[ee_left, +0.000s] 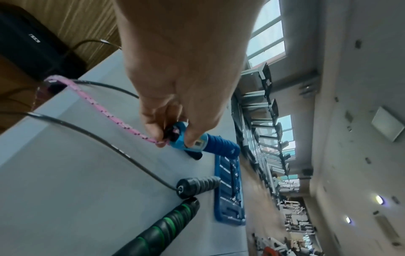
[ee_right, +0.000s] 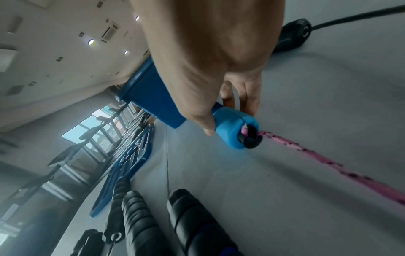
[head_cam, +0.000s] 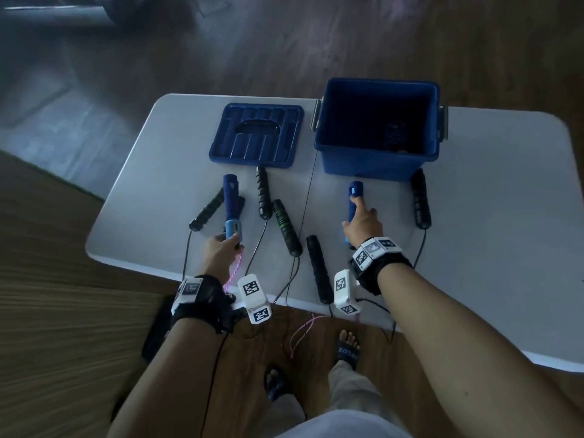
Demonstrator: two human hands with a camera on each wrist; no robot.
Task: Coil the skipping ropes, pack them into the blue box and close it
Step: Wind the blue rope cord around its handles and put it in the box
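Meanwhile, the left hand [head_cam: 221, 248] pinched one blue foam-gripped handle [head_cam: 231, 207] of the pink braided skipping rope [ee_left: 105, 113], and the right hand [head_cam: 362, 223] curled round its other blue handle [head_cam: 355, 197]. On the grey worktop [head_cam: 493, 216], the open blue plastic box [head_cam: 379, 159] stood at one o'clock, its ribbed blue lid [head_cam: 257, 135] at eleven.

Your matt, smooth pale-grey plastic worktop [head_cam: 474, 216] carries a glossy hard blue plastic box [head_cam: 376, 162] and its ribbed blue plastic lid [head_cam: 256, 137]. You see a braided pink cloth rope [ee_left: 105, 112], smooth black cords [ee_left: 87, 131] and ridged black foam handles [head_cam: 264, 194].
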